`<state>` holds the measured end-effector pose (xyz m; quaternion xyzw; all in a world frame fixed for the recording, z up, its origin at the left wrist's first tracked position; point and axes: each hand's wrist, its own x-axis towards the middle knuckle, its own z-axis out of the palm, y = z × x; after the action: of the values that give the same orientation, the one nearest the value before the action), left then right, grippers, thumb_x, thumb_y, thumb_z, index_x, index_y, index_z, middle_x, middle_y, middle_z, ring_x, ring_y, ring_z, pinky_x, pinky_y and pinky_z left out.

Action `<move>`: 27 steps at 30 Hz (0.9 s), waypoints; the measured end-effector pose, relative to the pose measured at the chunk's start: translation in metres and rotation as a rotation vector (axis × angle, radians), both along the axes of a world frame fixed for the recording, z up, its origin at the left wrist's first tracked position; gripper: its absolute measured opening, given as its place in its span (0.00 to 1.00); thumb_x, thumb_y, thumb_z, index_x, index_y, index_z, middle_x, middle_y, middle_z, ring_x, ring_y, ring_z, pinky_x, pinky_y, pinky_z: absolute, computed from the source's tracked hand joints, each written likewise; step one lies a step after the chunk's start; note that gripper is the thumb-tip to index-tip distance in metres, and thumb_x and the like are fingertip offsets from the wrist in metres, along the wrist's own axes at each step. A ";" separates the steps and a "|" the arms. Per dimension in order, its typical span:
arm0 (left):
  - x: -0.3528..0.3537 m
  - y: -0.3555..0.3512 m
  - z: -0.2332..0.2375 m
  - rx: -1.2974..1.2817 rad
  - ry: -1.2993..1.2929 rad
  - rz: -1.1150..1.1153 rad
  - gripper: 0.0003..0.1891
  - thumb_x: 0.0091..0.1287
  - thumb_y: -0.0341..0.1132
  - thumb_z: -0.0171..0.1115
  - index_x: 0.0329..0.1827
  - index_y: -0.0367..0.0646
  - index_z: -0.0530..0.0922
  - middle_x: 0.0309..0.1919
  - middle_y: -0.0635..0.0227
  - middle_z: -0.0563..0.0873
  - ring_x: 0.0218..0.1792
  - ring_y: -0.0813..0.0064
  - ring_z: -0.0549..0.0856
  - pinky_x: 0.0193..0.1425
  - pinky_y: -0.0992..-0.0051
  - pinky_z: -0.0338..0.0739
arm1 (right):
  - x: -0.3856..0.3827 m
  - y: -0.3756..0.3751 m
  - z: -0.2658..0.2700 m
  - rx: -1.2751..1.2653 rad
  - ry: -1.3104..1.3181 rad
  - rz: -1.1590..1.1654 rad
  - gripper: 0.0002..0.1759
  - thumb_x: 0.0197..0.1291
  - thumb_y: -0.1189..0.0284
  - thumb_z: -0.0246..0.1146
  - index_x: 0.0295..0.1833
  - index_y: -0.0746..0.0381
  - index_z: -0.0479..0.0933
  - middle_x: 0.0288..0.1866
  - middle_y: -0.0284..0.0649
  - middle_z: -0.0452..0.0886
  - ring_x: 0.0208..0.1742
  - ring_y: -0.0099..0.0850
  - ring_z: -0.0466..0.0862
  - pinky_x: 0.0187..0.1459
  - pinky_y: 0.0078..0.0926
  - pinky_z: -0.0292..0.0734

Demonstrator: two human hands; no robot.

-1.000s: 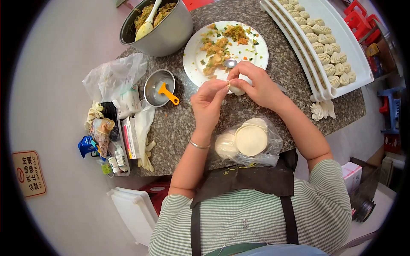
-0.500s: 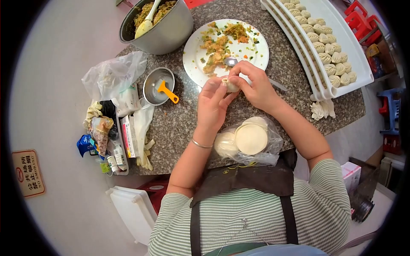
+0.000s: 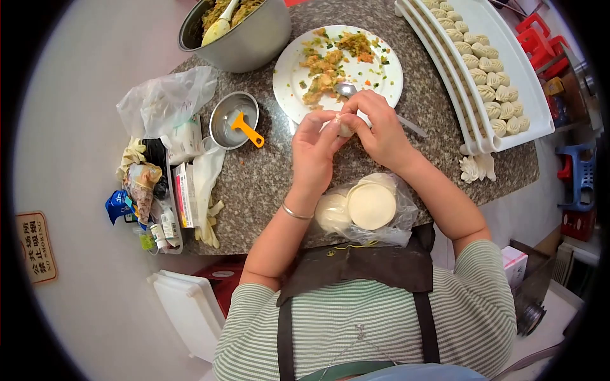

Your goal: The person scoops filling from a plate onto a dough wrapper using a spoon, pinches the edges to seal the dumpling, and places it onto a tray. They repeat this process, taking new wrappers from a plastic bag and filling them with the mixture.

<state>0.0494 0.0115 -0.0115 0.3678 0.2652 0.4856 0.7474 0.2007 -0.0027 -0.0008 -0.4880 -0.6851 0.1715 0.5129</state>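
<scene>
A small dumpling (image 3: 345,130) is held between both hands, just in front of the white plate (image 3: 286,95). My left hand (image 3: 312,149) supports it from the left, fingers closed round it. Thumb and fingers of my right hand (image 3: 376,130) pinch its top edge. Filling (image 3: 324,66) is spread on the plate, where a metal spoon (image 3: 346,89) lies, its handle partly behind my right hand. Nearer my body, round dough wrappers (image 3: 372,204) rest in an open plastic bag (image 3: 406,219).
A pot (image 3: 254,41) of filling stands at the back left, near a metal bowl (image 3: 219,120) with an orange-handled tool (image 3: 248,129). Stacked white trays (image 3: 534,108) carry rows of dumplings (image 3: 492,79) at the right. A cluttered basket (image 3: 176,222) sits at the left edge.
The opening at the dumpling's top looks smaller, with my fingers closer together over it. The camera view has shifted slightly.
</scene>
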 end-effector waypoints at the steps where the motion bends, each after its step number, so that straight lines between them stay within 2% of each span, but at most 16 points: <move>1: 0.000 0.000 0.001 0.007 0.049 -0.009 0.08 0.70 0.29 0.58 0.50 0.41 0.76 0.48 0.65 0.82 0.49 0.73 0.83 0.55 0.67 0.81 | 0.000 0.000 0.000 -0.024 0.015 -0.020 0.07 0.59 0.70 0.61 0.36 0.63 0.75 0.34 0.42 0.77 0.41 0.43 0.77 0.48 0.37 0.69; 2: -0.001 0.000 0.002 0.016 0.098 -0.017 0.08 0.70 0.30 0.58 0.50 0.42 0.76 0.47 0.65 0.82 0.50 0.71 0.82 0.56 0.63 0.81 | 0.000 0.000 0.001 -0.022 0.009 -0.012 0.07 0.59 0.70 0.61 0.36 0.63 0.75 0.34 0.42 0.77 0.41 0.43 0.77 0.48 0.37 0.69; 6: -0.005 0.006 0.004 0.053 0.073 -0.085 0.10 0.71 0.31 0.57 0.53 0.40 0.75 0.48 0.65 0.82 0.50 0.72 0.83 0.56 0.64 0.81 | 0.002 0.001 0.005 -0.042 0.072 -0.009 0.06 0.59 0.72 0.62 0.35 0.64 0.75 0.34 0.42 0.78 0.40 0.41 0.78 0.49 0.35 0.70; 8: -0.008 0.009 0.005 -0.083 0.006 -0.173 0.13 0.72 0.33 0.56 0.56 0.40 0.76 0.49 0.65 0.83 0.49 0.73 0.84 0.54 0.74 0.80 | 0.005 0.000 0.007 -0.039 0.047 -0.010 0.06 0.59 0.73 0.62 0.35 0.64 0.74 0.34 0.41 0.78 0.40 0.40 0.78 0.48 0.34 0.70; 10: -0.010 0.010 0.008 -0.117 -0.021 -0.204 0.14 0.73 0.34 0.55 0.58 0.39 0.75 0.50 0.65 0.83 0.50 0.71 0.84 0.54 0.75 0.80 | 0.010 0.000 0.012 -0.117 0.211 -0.028 0.05 0.60 0.75 0.62 0.40 0.65 0.78 0.36 0.39 0.80 0.41 0.33 0.80 0.48 0.29 0.72; 11: -0.011 0.011 0.009 -0.157 -0.031 -0.244 0.16 0.73 0.35 0.55 0.59 0.38 0.74 0.51 0.64 0.83 0.51 0.70 0.84 0.53 0.75 0.80 | 0.013 0.002 0.012 -0.115 0.194 -0.019 0.05 0.60 0.75 0.62 0.40 0.65 0.78 0.36 0.39 0.80 0.41 0.33 0.80 0.48 0.29 0.72; 14: -0.017 0.015 0.006 -0.213 -0.091 -0.337 0.17 0.73 0.35 0.54 0.60 0.36 0.73 0.53 0.62 0.82 0.54 0.64 0.84 0.57 0.74 0.82 | 0.024 0.005 0.015 -0.227 0.391 0.126 0.09 0.61 0.77 0.63 0.46 0.64 0.82 0.41 0.36 0.83 0.44 0.25 0.80 0.49 0.24 0.73; 17: -0.017 0.013 0.006 -0.242 -0.086 -0.344 0.18 0.74 0.37 0.54 0.61 0.36 0.73 0.52 0.64 0.83 0.51 0.69 0.85 0.52 0.78 0.81 | 0.031 0.006 0.011 -0.291 0.401 0.184 0.06 0.59 0.78 0.64 0.42 0.65 0.83 0.39 0.36 0.83 0.43 0.24 0.80 0.48 0.22 0.73; 21: -0.019 0.016 0.003 -0.226 -0.123 -0.369 0.19 0.74 0.38 0.54 0.62 0.36 0.73 0.52 0.64 0.83 0.50 0.70 0.85 0.52 0.79 0.81 | 0.032 0.008 0.005 -0.191 0.333 0.168 0.04 0.58 0.78 0.66 0.38 0.66 0.82 0.39 0.36 0.83 0.42 0.24 0.80 0.46 0.22 0.73; 23: -0.020 0.016 0.007 -0.239 -0.089 -0.349 0.18 0.73 0.37 0.56 0.62 0.38 0.74 0.49 0.66 0.84 0.46 0.75 0.85 0.47 0.81 0.81 | 0.032 0.007 0.008 -0.202 0.280 0.153 0.06 0.55 0.77 0.68 0.39 0.66 0.82 0.40 0.37 0.83 0.44 0.26 0.81 0.48 0.24 0.74; 25: -0.020 0.013 0.012 -0.216 -0.049 -0.303 0.18 0.72 0.36 0.56 0.62 0.40 0.73 0.47 0.68 0.84 0.43 0.78 0.85 0.45 0.81 0.80 | 0.029 0.002 0.023 -0.238 0.321 0.199 0.17 0.51 0.74 0.71 0.48 0.66 0.81 0.43 0.38 0.83 0.47 0.29 0.81 0.53 0.27 0.75; 26: -0.016 0.012 0.014 -0.199 -0.004 -0.273 0.18 0.72 0.34 0.57 0.62 0.41 0.73 0.46 0.69 0.84 0.41 0.80 0.84 0.42 0.82 0.79 | 0.027 -0.009 0.036 -0.357 0.218 0.203 0.29 0.46 0.71 0.74 0.56 0.64 0.77 0.46 0.39 0.83 0.51 0.30 0.80 0.58 0.31 0.73; 27: -0.015 0.012 0.006 -0.167 -0.007 -0.277 0.19 0.70 0.32 0.57 0.64 0.41 0.71 0.44 0.69 0.83 0.39 0.83 0.83 0.40 0.82 0.78 | 0.025 -0.015 0.046 -0.271 -0.004 0.256 0.34 0.45 0.68 0.75 0.61 0.61 0.75 0.48 0.40 0.82 0.53 0.32 0.80 0.59 0.33 0.72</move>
<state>0.0348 0.0230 -0.0058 0.3357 0.2486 0.3556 0.8361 0.2259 -0.0174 0.0455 -0.4616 -0.7133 0.3252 0.4152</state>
